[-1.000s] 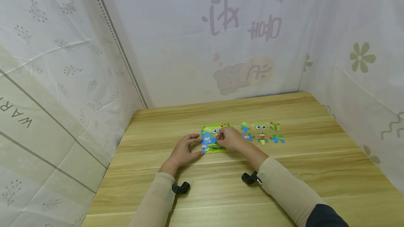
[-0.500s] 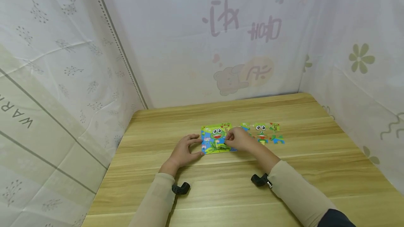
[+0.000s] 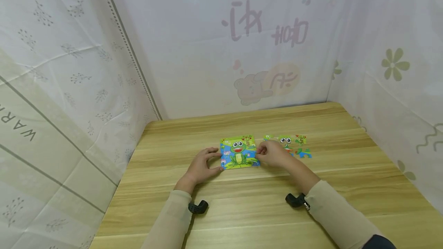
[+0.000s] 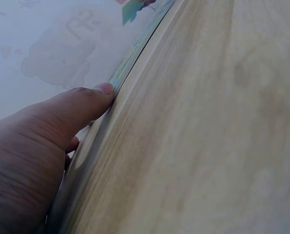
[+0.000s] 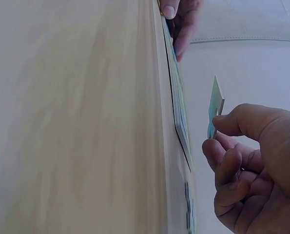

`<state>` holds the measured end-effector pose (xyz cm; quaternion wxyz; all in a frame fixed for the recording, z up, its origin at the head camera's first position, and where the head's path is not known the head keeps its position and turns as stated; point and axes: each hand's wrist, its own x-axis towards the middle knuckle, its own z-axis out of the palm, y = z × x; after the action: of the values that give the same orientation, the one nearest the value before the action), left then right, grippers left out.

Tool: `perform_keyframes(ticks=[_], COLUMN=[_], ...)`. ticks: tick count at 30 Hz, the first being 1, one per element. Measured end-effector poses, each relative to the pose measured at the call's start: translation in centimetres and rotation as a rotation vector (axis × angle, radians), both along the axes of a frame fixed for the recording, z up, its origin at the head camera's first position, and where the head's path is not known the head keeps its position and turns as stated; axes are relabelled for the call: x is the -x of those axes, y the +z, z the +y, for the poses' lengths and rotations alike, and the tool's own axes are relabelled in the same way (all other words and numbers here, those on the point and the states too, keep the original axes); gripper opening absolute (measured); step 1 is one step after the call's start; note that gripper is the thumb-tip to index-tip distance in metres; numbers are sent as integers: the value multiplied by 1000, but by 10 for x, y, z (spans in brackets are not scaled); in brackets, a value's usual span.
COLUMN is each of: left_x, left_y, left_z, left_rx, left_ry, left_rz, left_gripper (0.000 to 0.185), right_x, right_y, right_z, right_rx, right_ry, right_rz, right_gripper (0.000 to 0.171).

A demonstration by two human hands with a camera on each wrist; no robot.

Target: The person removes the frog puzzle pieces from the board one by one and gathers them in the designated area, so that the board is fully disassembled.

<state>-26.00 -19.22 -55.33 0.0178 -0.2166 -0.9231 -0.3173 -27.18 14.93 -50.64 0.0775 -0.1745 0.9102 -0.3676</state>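
A square frog picture puzzle (image 3: 238,147) lies flat on the wooden table. My left hand (image 3: 201,164) rests at its left side, fingers spread along the edge and thumb at the near left corner; the left wrist view shows the thumb (image 4: 88,105) touching the puzzle's edge. Over the puzzle's right edge, my right hand (image 3: 275,153) pinches a small green-and-blue puzzle piece (image 5: 216,109) between thumb and fingertips. In the right wrist view this piece is raised above the board, tilted on end. Part of the loose pieces is hidden behind the right hand.
Right of the puzzle lie several loose pieces, among them one with frog eyes (image 3: 285,140), a tree piece (image 3: 301,139) and a green-blue piece (image 3: 305,153). The wooden table (image 3: 242,206) ends at a printed curtain (image 3: 194,49) behind and at the sides.
My right hand has moved right from the middle of the puzzle to its right edge, holding the piece, uncovering the frog picture. The left hand has stayed in place.
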Motion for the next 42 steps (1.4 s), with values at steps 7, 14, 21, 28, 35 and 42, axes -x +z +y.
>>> perform_keyframes(ticks=[7,14,21,28,35,42], left_x=[-2,-2,-2,-3,-1,1], left_y=[3,3,3,3,1,-1], left_z=[1,1,1,1,0,0], left_rx=[-2,-4,-6,-5,-5,-18], left_ry=[-1,0,-2,-2,-2,-5], left_rz=[-4,2,6,5,16,20], left_gripper=[57,56,56,56,55,55], right_x=[-3,-6,-10,-14,-16,-16], right_y=[0,-2,-6,-5,-5,-6], right_z=[16,25,38,53,62,65], right_rx=[14,23,-2,-8,-47,-65], right_ry=[13,14,12,22,54,60], right_rz=[-23,-34,-3,-28,-9,11], right_gripper=[7,7,8,6,9,7])
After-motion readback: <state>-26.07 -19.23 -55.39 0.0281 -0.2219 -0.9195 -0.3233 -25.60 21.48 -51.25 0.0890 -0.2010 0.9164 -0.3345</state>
